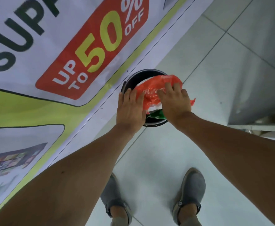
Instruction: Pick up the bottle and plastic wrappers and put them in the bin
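Observation:
A round black bin (137, 76) stands on the white tiled floor beside a printed banner. An orange plastic wrapper (156, 86) with white print lies across the bin's mouth, and a green and white wrapper (157, 114) shows beneath it at the near rim. My left hand (131, 110) lies flat on the wrapper's left edge and over the bin's near-left rim. My right hand (176, 101) presses down on the orange wrapper from the right, fingers spread. No bottle is visible; the wrappers hide the bin's inside.
A large banner (55, 62) reading "UP TO 50% OFF" runs along the left. A metal cabinet (260, 79) stands at the right. My two grey shoes (190, 193) are on the tiles below the bin.

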`<state>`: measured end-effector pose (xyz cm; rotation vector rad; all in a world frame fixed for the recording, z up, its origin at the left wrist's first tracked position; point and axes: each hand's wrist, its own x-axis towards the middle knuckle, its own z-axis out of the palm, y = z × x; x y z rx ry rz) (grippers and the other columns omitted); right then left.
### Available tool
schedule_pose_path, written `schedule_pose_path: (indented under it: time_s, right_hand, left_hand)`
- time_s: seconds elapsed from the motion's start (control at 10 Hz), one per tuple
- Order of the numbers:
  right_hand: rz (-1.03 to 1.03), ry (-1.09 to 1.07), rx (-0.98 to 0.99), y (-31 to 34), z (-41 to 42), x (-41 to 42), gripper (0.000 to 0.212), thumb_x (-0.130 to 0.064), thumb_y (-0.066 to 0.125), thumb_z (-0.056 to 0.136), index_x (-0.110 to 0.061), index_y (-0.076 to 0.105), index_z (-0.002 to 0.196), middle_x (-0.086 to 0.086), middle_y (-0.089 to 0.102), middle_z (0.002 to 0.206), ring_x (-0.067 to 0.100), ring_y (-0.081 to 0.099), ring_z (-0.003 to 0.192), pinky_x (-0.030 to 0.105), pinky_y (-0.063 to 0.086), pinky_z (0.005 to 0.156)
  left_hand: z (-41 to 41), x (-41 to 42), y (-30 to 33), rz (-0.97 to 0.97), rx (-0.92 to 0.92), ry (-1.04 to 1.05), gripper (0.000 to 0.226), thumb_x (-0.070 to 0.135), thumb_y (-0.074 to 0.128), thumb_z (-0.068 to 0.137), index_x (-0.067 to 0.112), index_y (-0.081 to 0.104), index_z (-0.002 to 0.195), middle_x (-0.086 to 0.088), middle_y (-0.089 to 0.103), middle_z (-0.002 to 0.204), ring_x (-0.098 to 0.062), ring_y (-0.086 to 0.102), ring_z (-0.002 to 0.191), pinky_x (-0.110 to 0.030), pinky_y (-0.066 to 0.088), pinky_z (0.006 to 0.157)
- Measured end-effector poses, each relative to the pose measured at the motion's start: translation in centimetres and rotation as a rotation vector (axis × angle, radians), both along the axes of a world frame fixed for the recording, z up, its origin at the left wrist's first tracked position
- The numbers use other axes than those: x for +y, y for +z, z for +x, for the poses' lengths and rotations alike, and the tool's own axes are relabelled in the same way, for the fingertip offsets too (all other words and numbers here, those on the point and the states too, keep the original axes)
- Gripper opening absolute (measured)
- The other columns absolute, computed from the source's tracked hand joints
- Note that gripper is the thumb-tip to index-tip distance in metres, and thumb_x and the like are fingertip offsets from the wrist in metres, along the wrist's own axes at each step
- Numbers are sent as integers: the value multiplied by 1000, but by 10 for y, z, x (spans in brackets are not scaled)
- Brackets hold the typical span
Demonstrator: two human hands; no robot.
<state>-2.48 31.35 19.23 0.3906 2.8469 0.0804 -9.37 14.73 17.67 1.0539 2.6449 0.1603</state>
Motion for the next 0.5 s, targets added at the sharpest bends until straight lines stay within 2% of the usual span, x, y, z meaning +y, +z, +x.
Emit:
schedule_pose_path:
  time_s: [0.1,0.2,0.3,0.4,0.5]
  right_hand:
    - [-120,43,-45,-20,-4,-14,65,-11,68,76,-15,50,139,17,52,136,41,50,119,55,49,100]
    - [-204,0,-199,-42,-1,-26,74,-20,64,84,-17,32,151,16,43,150,41,39,137,60,36,114]
    - [-189,-17,-320,-59,0,-26,77,-29,59,91,-21,21,158,13,30,162,39,22,150,68,14,121]
    - [-205,-13,-369,-54,-6,-22,75,-33,51,94,-23,18,160,11,26,166,37,15,154,71,10,120]
    - [-213,24,-295,-33,-7,-19,69,-41,48,97,-24,23,159,12,31,164,38,18,153,70,14,119]
  left_hand:
    - [-2,-4,-18,-82,-45,-54,59,34,58,96,12,50,150,-11,54,155,-38,28,158,-63,12,130]
    - [-8,-8,-26,-155,-70,-88,56,31,52,96,10,53,148,-9,54,157,-36,17,162,-63,4,131]
    - [-11,-15,-31,-164,-72,-111,54,29,50,99,9,51,149,-10,52,158,-36,16,163,-62,5,131]
    - [-12,-26,-25,-139,-68,-149,53,28,50,101,12,49,152,-11,50,160,-38,20,161,-61,12,132]
    - [-12,-35,-9,-107,17,-103,51,29,49,103,12,51,151,-12,55,156,-40,30,157,-62,23,128]
